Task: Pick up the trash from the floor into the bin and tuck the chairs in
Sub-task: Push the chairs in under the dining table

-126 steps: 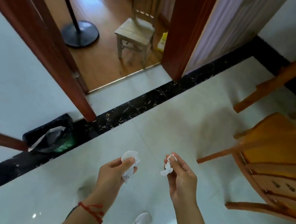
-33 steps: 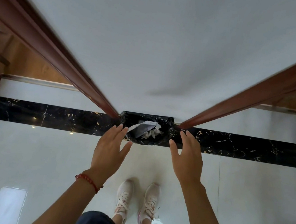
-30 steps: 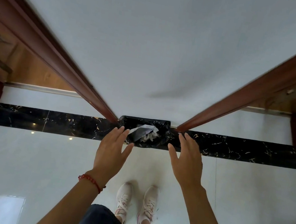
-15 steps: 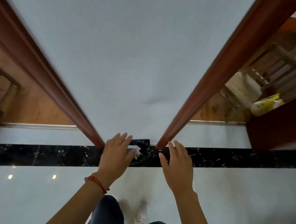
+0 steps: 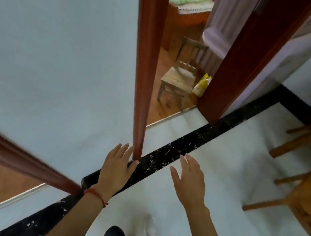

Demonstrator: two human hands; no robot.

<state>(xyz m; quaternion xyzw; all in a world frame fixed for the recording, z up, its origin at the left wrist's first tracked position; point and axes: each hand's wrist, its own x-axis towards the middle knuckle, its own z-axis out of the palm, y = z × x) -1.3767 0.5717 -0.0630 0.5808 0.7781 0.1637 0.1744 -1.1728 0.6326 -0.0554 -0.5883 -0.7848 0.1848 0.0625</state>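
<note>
1. The floor is pale glossy tile, crossed on a slant by one black marbled strip that runs from the lower left edge up toward the right.
2. A white wall section fills the upper left, bordered by two red-brown door frames, one standing upright in the middle and one stretching along the left.
3. At the right edge of the floor stand light wooden chairs; only legs and part of a seat show, so I cannot count them for certain. At least two seem present.
4. One small, worn wooden chair stands beyond the doorway on a brown wood floor, with one yellow packet just beside it.
5. The left hand is held flat, palm down, fingers straight and slightly spread, gripping nothing. One red cord bracelet circles its wrist.
6. The right hand is likewise spread, fingers straight, thumb out, empty, above the pale tile.
7. The bin sits on the black strip at the foot of the wall, almost wholly hidden under the left hand; only a dark rim shows. Its contents cannot be seen.
</note>
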